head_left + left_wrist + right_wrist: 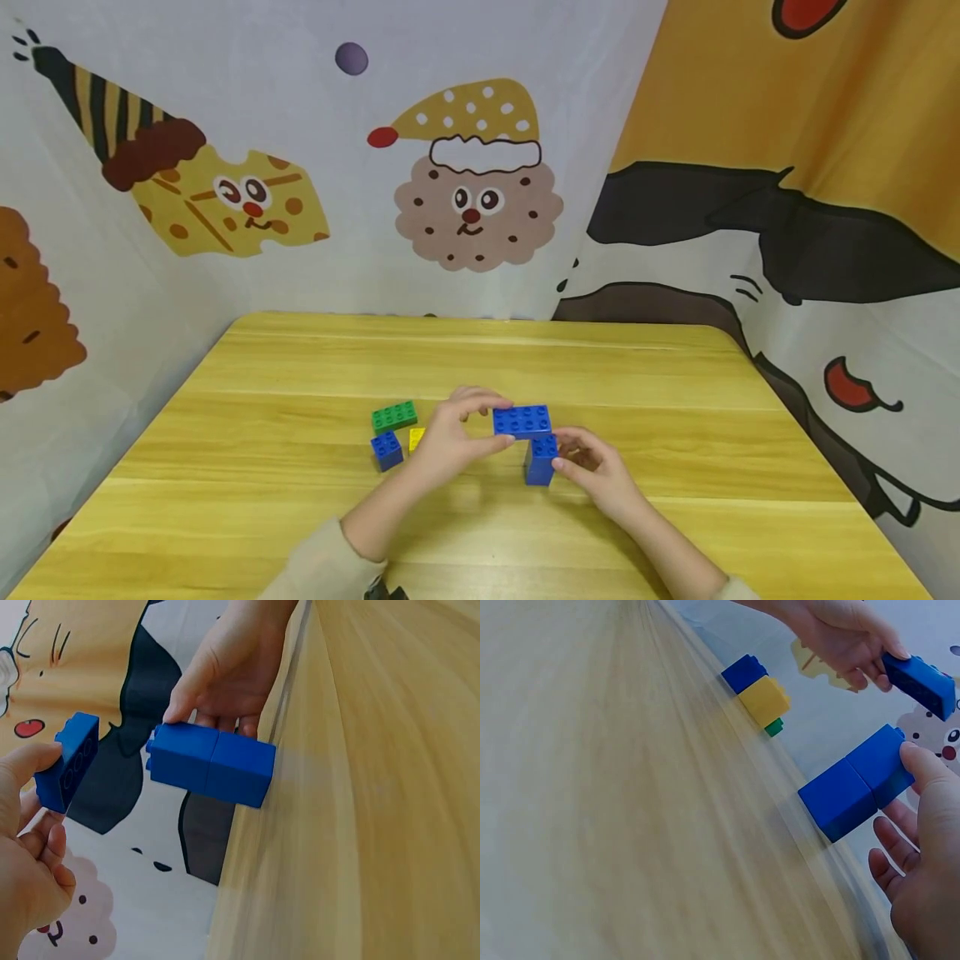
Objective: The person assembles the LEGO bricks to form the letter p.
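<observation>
My left hand (452, 432) pinches a flat blue toy brick (522, 422) with studs on top by one end, thumb on the near side. Its hollow underside (77, 766) shows in the left wrist view. Lower and a little to the right stands a stack of two blue bricks (540, 468), one on the other, upright on the table. My right hand (600, 475) holds the upper brick of that stack (881, 761) between thumb and fingers. In the left wrist view a gap separates the flat brick from the stack's studs.
Left of my left hand lie a green brick (394, 416), a small blue brick (387, 451) and a yellow brick (764, 701), partly hidden in the head view. The wooden table (480, 358) ends at a printed curtain (480, 292) behind.
</observation>
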